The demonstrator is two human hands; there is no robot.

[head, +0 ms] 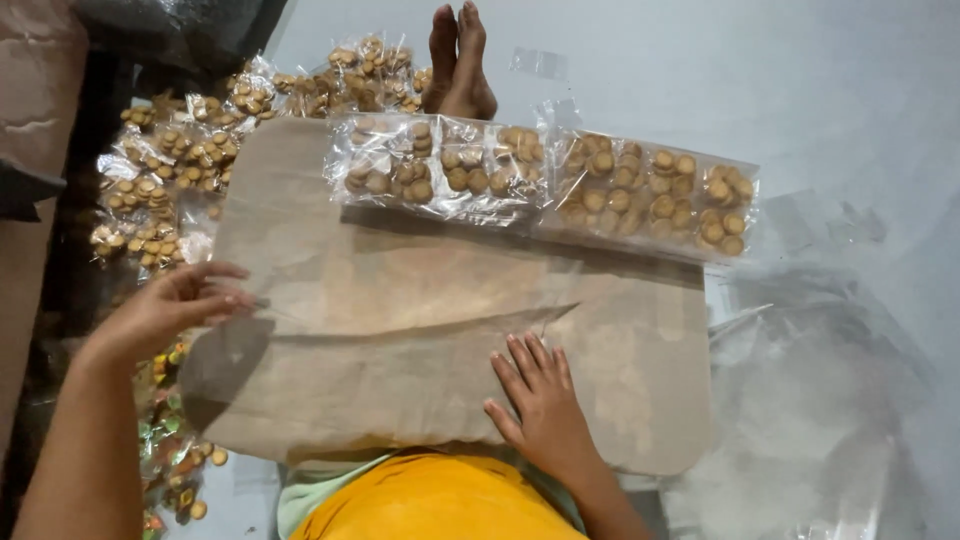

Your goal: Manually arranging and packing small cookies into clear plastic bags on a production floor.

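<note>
Right hand (541, 405): at 6 o'clock, palm down, fingers spread flat on a clear plastic sheet (420, 320).
Left hand (170, 308): at 9 o'clock, fingertips pinching the sheet's left edge.
Sheet: lies across a brown board (640, 400) at centre.
Biscuit packets (545, 180): row along the board's far edge, 12 o'clock.
Loose packets (170, 180): heaped at 10 o'clock.
Feet (458, 65): bare, at 12 o'clock.

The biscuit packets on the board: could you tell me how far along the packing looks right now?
Done: two strips of filled biscuit packets lie along the far edge of the brown board, and more packets are heaped on the floor to the left. In hand: the left hand pinches a clear plastic sheet while the right hand presses it flat. Left: that sheet holds no biscuits yet.
</note>
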